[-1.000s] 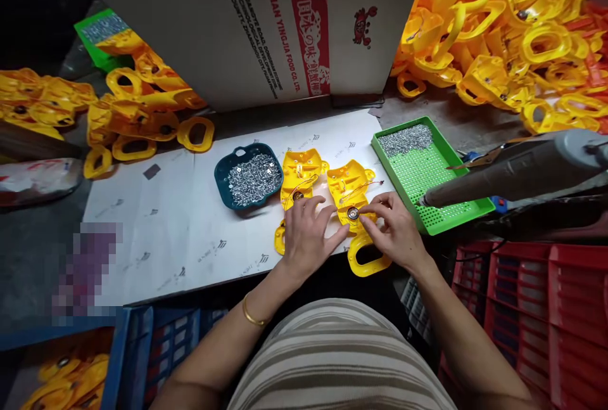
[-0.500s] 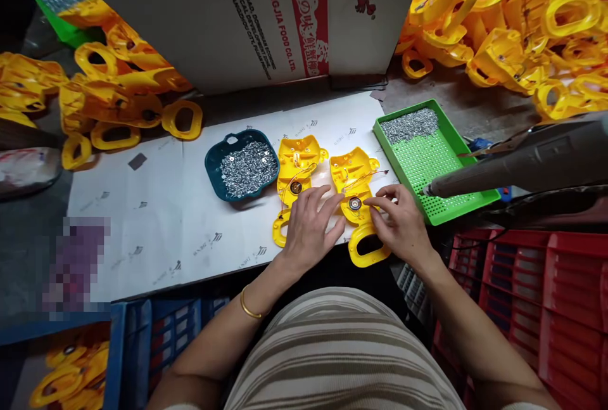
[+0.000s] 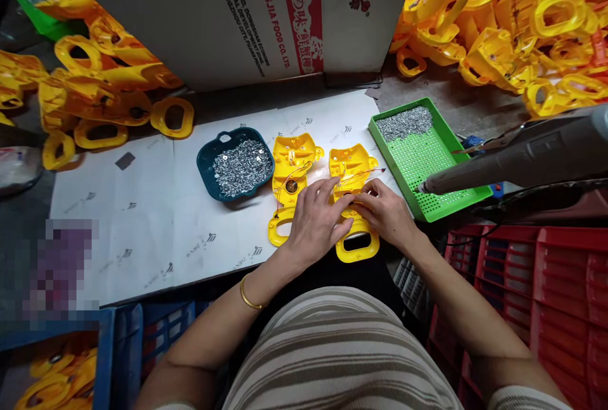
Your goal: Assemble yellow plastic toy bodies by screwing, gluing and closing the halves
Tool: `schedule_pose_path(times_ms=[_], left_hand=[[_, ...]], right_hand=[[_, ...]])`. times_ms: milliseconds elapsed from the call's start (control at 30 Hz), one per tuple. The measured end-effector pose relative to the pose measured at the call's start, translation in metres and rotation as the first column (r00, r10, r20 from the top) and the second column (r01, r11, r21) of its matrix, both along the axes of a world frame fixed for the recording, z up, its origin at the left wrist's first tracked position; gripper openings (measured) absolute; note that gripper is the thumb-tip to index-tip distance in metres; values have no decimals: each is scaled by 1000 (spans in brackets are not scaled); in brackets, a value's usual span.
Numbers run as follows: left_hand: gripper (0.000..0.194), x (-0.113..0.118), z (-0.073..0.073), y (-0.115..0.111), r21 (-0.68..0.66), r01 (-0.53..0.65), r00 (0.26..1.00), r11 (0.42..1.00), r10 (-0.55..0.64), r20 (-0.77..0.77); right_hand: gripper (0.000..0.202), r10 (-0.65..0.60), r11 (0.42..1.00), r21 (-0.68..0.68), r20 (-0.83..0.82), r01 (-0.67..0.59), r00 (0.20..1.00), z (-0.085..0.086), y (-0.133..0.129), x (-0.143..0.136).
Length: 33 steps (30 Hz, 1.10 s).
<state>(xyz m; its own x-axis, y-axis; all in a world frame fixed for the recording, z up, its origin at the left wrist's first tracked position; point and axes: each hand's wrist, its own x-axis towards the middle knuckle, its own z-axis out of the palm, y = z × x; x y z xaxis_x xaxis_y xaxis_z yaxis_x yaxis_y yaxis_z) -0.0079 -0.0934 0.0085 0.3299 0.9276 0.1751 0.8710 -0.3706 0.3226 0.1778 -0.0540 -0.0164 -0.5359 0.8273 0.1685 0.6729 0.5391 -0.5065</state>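
Two yellow plastic shells lie side by side on the white sheet. The left shell (image 3: 295,150) shows a round speaker-like part and thin red wires. My left hand (image 3: 317,218) reaches across to the right shell (image 3: 350,161), its fingers apart at the round part. At the same spot my right hand (image 3: 387,212) has thumb and fingers pressed together, and what is between them is hidden. The round part is mostly covered by my fingers. The right shell's looped handle (image 3: 358,256) sticks out over the sheet's front edge.
A dark teal tray (image 3: 205,166) of small screws stands left of the shells. On the right is a green basket (image 3: 430,212) with screws, a grey tool (image 3: 513,151) jutting over it. Piled yellow shells (image 3: 494,49) flank a large carton (image 3: 237,30) behind.
My fingers have come closer together over the right shell's round part, and my right hand's fingers have closed. The right shell's handle has swung slightly left. The whole view has shifted a little.
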Motion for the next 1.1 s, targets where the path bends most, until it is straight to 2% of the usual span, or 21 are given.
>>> schedule_pose_path(times_ms=[100,200,300,400,467,533,600,767,933,1100], left_hand=[[24,0,4,8,9,25,997,1000,-24,-70],[20,-1,8,17,-33,56,991,998,-60,-121],[18,-2,9,24,-67,94,990,993,-100,-97],[16,-3,8,28,-88,82,996,993,-79,40],[17,-3,6,29,-114,-7,977,993,31,210],[19,-3,5,30,-171,-103,913,980,161,374],[20,-2,5,30,-233,-140,851,962,237,470],[22,-3,6,30,-280,-107,807,954,248,536],[20,-5,6,30,-276,-92,803,957,235,548],[19,-4,6,27,-279,-69,790,958,223,571]], right_hand=[[19,-7,1000,27,-76,9,997,-7,1,-1],[17,-28,999,16,-148,31,989,-11,2,-2],[15,-43,999,-9,-214,42,976,-11,2,-3],[16,-87,996,-26,-300,83,950,-8,-1,-1],[16,-149,989,-31,-360,148,921,-5,-7,0],[15,-200,977,-16,-391,211,898,-3,-13,-2],[15,-223,969,14,-390,248,893,-2,-18,-6],[36,-289,950,2,-375,313,881,-3,-23,-23],[32,-313,945,-48,-408,322,858,-3,-21,-32],[24,-356,934,-153,-467,323,809,-4,-21,-36]])
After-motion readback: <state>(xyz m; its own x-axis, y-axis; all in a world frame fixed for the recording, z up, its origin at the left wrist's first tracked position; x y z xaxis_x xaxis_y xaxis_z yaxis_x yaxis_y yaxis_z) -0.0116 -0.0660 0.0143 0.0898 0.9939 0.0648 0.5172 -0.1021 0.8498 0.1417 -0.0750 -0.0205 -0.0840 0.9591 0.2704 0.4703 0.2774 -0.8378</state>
